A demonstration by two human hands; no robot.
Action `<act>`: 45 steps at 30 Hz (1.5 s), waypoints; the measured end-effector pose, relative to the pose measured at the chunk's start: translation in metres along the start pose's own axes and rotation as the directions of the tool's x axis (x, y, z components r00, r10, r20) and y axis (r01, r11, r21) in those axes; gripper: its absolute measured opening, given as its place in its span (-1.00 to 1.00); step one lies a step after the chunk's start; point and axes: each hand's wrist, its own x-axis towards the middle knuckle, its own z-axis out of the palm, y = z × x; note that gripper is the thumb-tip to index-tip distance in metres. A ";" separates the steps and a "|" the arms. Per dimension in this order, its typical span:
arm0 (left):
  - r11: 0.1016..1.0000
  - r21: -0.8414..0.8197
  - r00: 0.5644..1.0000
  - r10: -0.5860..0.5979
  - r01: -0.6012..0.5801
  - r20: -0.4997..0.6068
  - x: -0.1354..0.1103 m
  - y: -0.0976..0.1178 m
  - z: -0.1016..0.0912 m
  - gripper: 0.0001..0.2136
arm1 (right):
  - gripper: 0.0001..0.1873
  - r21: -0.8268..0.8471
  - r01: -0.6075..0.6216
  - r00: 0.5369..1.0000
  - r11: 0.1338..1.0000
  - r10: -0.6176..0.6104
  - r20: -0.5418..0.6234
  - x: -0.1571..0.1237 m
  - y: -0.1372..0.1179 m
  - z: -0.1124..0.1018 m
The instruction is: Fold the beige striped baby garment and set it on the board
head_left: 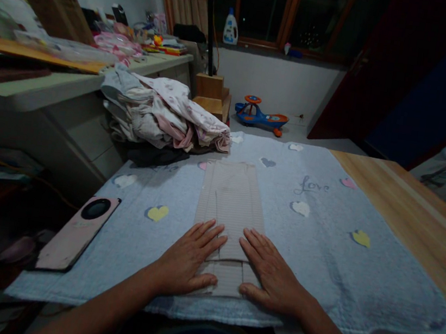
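Observation:
A beige ribbed garment (235, 196) lies flat on the blue blanket, folded into a long narrow strip that runs away from me. Its near end shows a layered edge, with a short section below a fold line. My left hand (190, 258) rests flat on the strip's left side, fingers stretched out and slightly spread. On the right side, my right hand (272, 277) presses down in the same way, palm down with the thumb toward the middle. Nothing is gripped in either hand. What kind of garment it is, I cannot make out.
The blue heart-patterned blanket (317, 261) covers most of a wooden table (415, 203). A pile of crumpled clothes (160, 109) sits at the far left. A pink phone (78, 235) lies at the left edge. Beyond stand a cluttered desk (150, 64) and a ride-on toy (260, 117).

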 end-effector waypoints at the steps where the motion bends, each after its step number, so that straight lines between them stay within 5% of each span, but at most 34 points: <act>1: 1.000 0.003 1.000 0.002 -0.002 -0.004 0.000 0.000 0.001 -0.22 | -0.06 0.010 0.002 1.000 1.000 -0.001 -0.004 -0.001 0.002 -0.001; 19: 1.000 0.007 1.000 -0.008 0.008 0.000 0.003 0.005 0.000 -0.22 | -0.26 0.047 -0.081 0.996 0.996 0.083 -0.042 -0.006 0.021 -0.015; 22: 1.000 -0.026 1.000 -0.002 0.002 0.023 0.005 0.006 -0.010 -0.24 | -0.47 0.109 -0.152 0.984 0.982 0.160 -0.075 0.013 0.022 -0.036; 26: 0.996 -0.059 0.995 -0.070 0.066 -0.071 0.023 0.006 -0.028 -0.51 | -0.52 0.051 -0.163 0.970 0.985 0.169 -0.175 0.063 0.026 -0.056; 29: 0.994 0.005 0.983 -0.105 0.107 -0.149 0.041 0.002 -0.028 -0.53 | -0.51 -0.010 -0.113 0.982 0.994 0.110 -0.153 0.107 0.034 -0.053; 33: 0.986 0.086 0.989 -0.141 0.144 -0.042 0.053 -0.006 -0.013 -0.43 | -0.44 -0.073 -0.105 0.989 0.992 0.096 -0.117 0.145 0.051 -0.036; 39: 0.991 0.069 0.993 -0.114 0.117 -0.044 0.048 -0.009 -0.007 -0.43 | -0.37 -0.118 -0.172 0.973 0.978 0.151 -0.172 0.150 0.071 -0.016; 45: 0.991 0.011 0.940 -0.125 0.136 -0.318 0.085 -0.046 -0.021 -0.62 | -0.38 -0.090 -0.213 0.964 0.973 0.195 -0.180 0.151 0.072 -0.012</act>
